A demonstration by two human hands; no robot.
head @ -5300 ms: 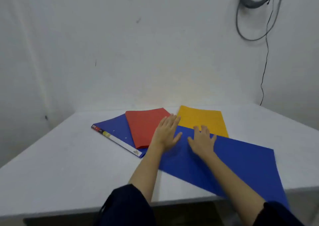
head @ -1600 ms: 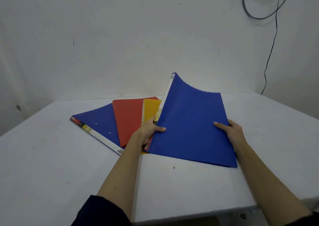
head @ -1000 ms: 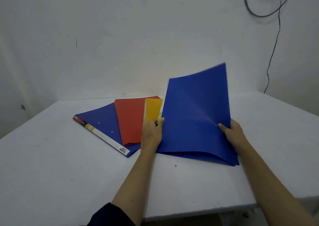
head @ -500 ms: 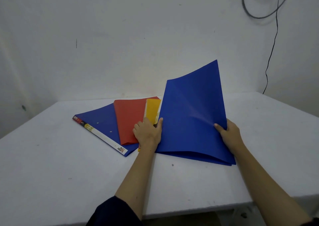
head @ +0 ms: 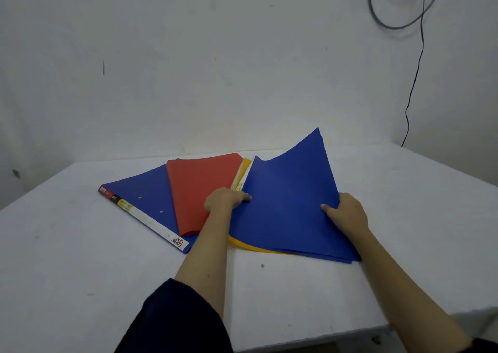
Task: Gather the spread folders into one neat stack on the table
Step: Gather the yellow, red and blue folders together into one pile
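A large blue folder (head: 285, 204) lies bent over the yellow folder (head: 244, 170), its far right corner curled up. Only yellow slivers show, at the far edge and under the near edge. My left hand (head: 225, 200) grips the blue folder's left edge, beside the red folder (head: 199, 191). My right hand (head: 347, 212) pinches its right edge, thumb on top. The red folder overlaps a second blue folder (head: 142, 191) with a white labelled spine, lying flat at the left.
The white table (head: 80, 258) ends in a front edge close to me and a right edge near the wall. A black cable (head: 415, 83) hangs down the wall at the right. A small dark speck (head: 262, 265) marks the table in front of the folders.
The lifted blue folder has come down and left over the yellow folder, covering most of it. My left hand shifted left toward the red folder; my right hand keeps its hold.
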